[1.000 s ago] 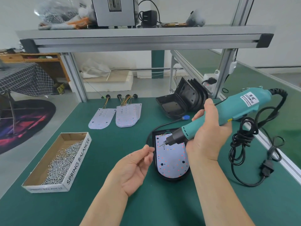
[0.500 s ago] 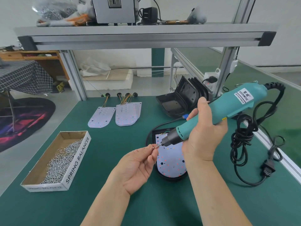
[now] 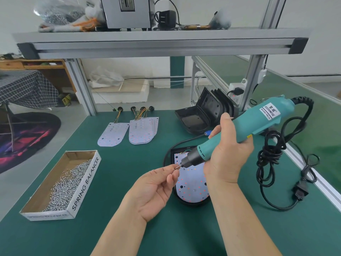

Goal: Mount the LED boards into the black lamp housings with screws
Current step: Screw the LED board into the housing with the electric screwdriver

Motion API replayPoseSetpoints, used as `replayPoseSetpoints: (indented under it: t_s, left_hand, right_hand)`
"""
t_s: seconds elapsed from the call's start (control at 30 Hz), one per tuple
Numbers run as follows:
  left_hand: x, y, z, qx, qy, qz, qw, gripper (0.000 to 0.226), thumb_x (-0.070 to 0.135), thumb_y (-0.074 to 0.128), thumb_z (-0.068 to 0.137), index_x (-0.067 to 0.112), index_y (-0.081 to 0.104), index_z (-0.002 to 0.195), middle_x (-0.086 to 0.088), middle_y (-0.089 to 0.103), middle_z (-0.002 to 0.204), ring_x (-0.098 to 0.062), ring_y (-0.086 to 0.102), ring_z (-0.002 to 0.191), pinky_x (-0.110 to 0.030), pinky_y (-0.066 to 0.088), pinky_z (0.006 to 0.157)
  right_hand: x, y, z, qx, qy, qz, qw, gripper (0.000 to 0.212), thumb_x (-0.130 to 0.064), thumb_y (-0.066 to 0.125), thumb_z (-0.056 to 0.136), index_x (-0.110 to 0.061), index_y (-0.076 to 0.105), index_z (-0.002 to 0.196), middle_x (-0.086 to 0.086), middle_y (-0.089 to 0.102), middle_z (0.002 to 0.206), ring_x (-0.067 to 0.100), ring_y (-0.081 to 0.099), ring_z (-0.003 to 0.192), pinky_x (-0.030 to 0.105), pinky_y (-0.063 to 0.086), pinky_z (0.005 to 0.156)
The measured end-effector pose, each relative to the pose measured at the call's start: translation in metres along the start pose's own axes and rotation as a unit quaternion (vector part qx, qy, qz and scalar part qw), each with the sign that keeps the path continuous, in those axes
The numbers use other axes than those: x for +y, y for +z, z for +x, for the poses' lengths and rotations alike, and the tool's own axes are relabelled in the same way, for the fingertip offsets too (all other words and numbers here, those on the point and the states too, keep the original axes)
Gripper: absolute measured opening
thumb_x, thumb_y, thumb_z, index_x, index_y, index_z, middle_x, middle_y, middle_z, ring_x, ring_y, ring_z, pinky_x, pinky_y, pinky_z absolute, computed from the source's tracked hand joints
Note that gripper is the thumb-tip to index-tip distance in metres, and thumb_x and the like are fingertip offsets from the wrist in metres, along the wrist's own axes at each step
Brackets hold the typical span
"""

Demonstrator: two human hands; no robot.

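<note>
Closest to me, my left hand (image 3: pixel 155 191) is palm up. Its thumb and first finger pinch a tiny screw (image 3: pixel 176 168), and the other fingers curl loosely. The screw sits right at the tip of the screwdriver (image 3: pixel 258 122). My right hand (image 3: pixel 227 156) is wrapped tight around the blue-green body of that tool. The tool is tilted, with its dark nose pointing down and left at the screw. Just under both hands lies the LED board (image 3: pixel 191 185). It is white with small red dots, and it sits flat inside a black lamp housing (image 3: pixel 184 201) on the green table (image 3: pixel 129 182). The tool's tip hangs over the far end of this board. To the left is a long cardboard box (image 3: pixel 86 183) with a heap of small silver screws (image 3: pixel 70 182) inside. To the right, the tool's black cord (image 3: pixel 271 159) lies in a messy bundle, with its plug (image 3: pixel 300 191) on the table. Farther back, one spare board (image 3: pixel 113 133) lies flat, and a stack of boards (image 3: pixel 144 132) sits just beside it, with colored wires at their far ends. Right of those are the empty housings (image 3: pixel 203 115): one lies open side up, and the others lean upright behind it. Over all of it runs a gray metal shelf (image 3: pixel 162 39).
</note>
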State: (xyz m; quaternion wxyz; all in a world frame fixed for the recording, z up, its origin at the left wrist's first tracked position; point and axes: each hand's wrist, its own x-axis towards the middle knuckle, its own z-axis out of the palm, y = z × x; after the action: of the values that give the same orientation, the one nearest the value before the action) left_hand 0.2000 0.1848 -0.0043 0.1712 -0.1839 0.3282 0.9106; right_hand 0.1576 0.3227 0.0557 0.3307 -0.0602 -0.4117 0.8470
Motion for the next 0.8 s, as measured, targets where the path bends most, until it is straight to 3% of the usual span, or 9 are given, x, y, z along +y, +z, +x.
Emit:
replayPoseSetpoints:
  t_s: [0.13,0.37,0.5,0.57,0.63,0.7,0.73,0.8]
  left_hand:
    - [-0.004,0.001,0.002,-0.007,0.044,0.012,0.999,0.015,-0.005,0.065,0.070,-0.007,0.078,0.079,-0.017,0.069,0.077,-0.016,0.071,0.062,-0.016,0.056,0.053]
    - [-0.014,0.002,0.006,-0.030,0.104,0.065,0.992,0.012,0.003,0.071,0.073,-0.002,0.079,0.080,-0.017,0.068,0.077,-0.017,0.070,0.066,-0.017,0.057,0.061]
    - [-0.004,-0.006,0.012,0.015,0.125,0.122,0.984,0.042,0.032,0.081,0.069,0.006,0.079,0.102,-0.021,0.071,0.082,-0.021,0.071,0.066,-0.021,0.057,0.056]
    - [0.002,-0.016,0.023,0.109,0.143,0.216,0.960,0.046,0.043,0.077,0.077,0.006,0.075,0.104,-0.008,0.065,0.069,-0.015,0.059,0.053,-0.021,0.047,0.048]
    - [0.003,-0.023,0.036,0.185,0.137,0.349,0.908,0.044,0.044,0.074,0.086,0.002,0.073,0.099,0.004,0.045,0.057,-0.011,0.037,0.047,-0.020,0.029,0.045]
    - [0.002,-0.018,0.045,0.188,0.122,0.446,0.866,0.039,0.045,0.078,0.081,0.007,0.069,0.082,0.006,0.041,0.058,-0.012,0.033,0.050,-0.022,0.025,0.048]
    - [0.001,-0.014,0.050,0.176,0.120,0.484,0.849,0.039,0.044,0.081,0.077,0.011,0.061,0.071,0.005,0.041,0.061,-0.015,0.034,0.055,-0.025,0.024,0.051]
    - [-0.001,-0.005,0.060,0.163,0.117,0.556,0.807,0.055,0.040,0.085,0.069,0.019,0.036,0.059,0.006,0.030,0.056,-0.019,0.026,0.058,-0.031,0.016,0.056]
  right_hand:
    - [0.000,0.000,0.001,0.003,-0.001,0.000,1.000,0.024,-0.022,0.071,0.082,-0.029,0.056,0.064,0.000,0.050,0.053,0.017,0.046,0.051,0.029,0.044,0.060]
    - [0.005,-0.004,0.009,0.031,0.004,-0.008,0.999,0.020,-0.024,0.070,0.080,-0.021,0.052,0.072,0.000,0.050,0.053,0.017,0.044,0.050,0.029,0.041,0.059]
    - [0.008,-0.001,0.019,0.027,0.006,-0.007,1.000,0.021,-0.022,0.070,0.081,-0.020,0.051,0.072,0.000,0.049,0.053,0.018,0.044,0.050,0.031,0.039,0.058]
    - [0.011,0.002,0.026,0.020,-0.002,-0.015,1.000,0.022,-0.021,0.071,0.081,-0.019,0.051,0.072,-0.001,0.049,0.053,0.018,0.045,0.049,0.030,0.039,0.056]
    - [0.015,0.006,0.032,0.011,-0.014,-0.032,0.999,0.020,-0.021,0.071,0.080,-0.018,0.052,0.073,-0.001,0.051,0.052,0.017,0.047,0.049,0.028,0.041,0.053]
    - [0.021,0.011,0.037,-0.007,-0.032,-0.053,0.998,0.017,-0.021,0.071,0.080,-0.023,0.058,0.070,-0.002,0.052,0.053,0.016,0.048,0.049,0.026,0.043,0.052]
    - [0.025,0.012,0.040,-0.018,-0.042,-0.065,0.997,0.018,-0.021,0.071,0.080,-0.027,0.060,0.068,0.000,0.052,0.055,0.018,0.048,0.051,0.027,0.043,0.052]
    - [0.034,0.014,0.044,-0.042,-0.062,-0.099,0.992,0.018,-0.024,0.072,0.079,-0.018,0.058,0.070,0.010,0.051,0.061,0.023,0.048,0.056,0.032,0.043,0.056]
